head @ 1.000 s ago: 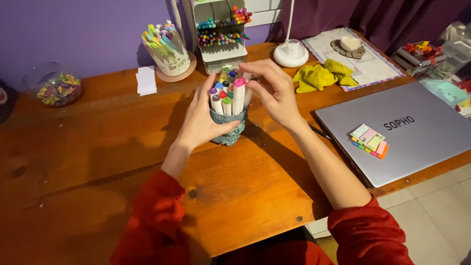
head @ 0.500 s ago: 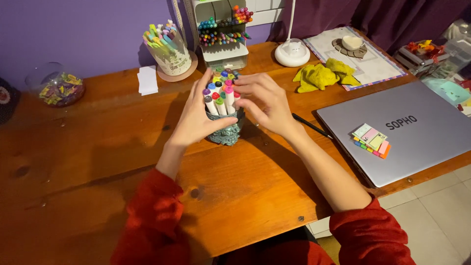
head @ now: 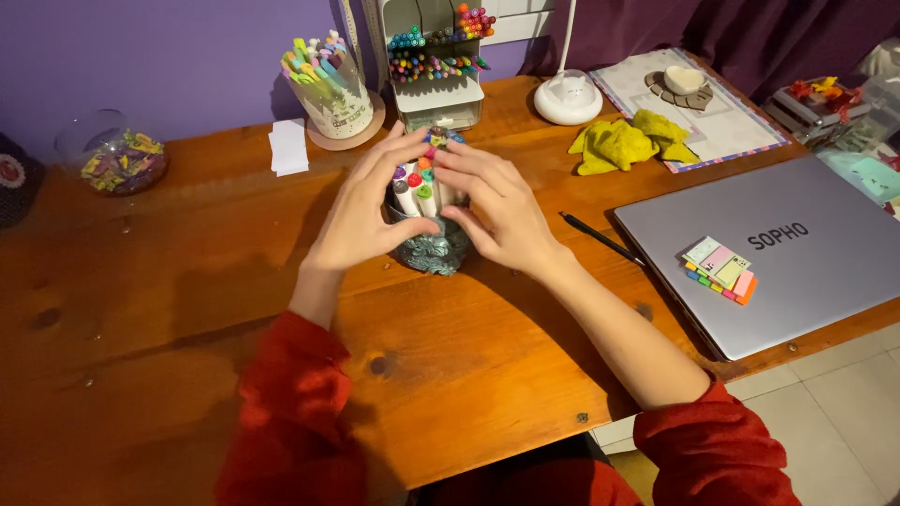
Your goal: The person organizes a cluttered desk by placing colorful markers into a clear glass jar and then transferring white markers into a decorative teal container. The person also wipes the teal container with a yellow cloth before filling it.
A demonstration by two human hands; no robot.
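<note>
Both hands, the left hand (head: pixel 361 220) and the right hand (head: pixel 497 211), cup loosely around the markers (head: pixel 419 192) in the cup (head: pixel 431 251), so pressing evenly probably keeps them upright.

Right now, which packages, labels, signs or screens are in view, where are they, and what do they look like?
Closed laptop: right side of the desk, flat grey rectangle with dark lettering on the lid.
Sticky tab pack: lying on the laptop lid, small fanned stack in pastel and bright colours.
No lit screens or signs.
</note>
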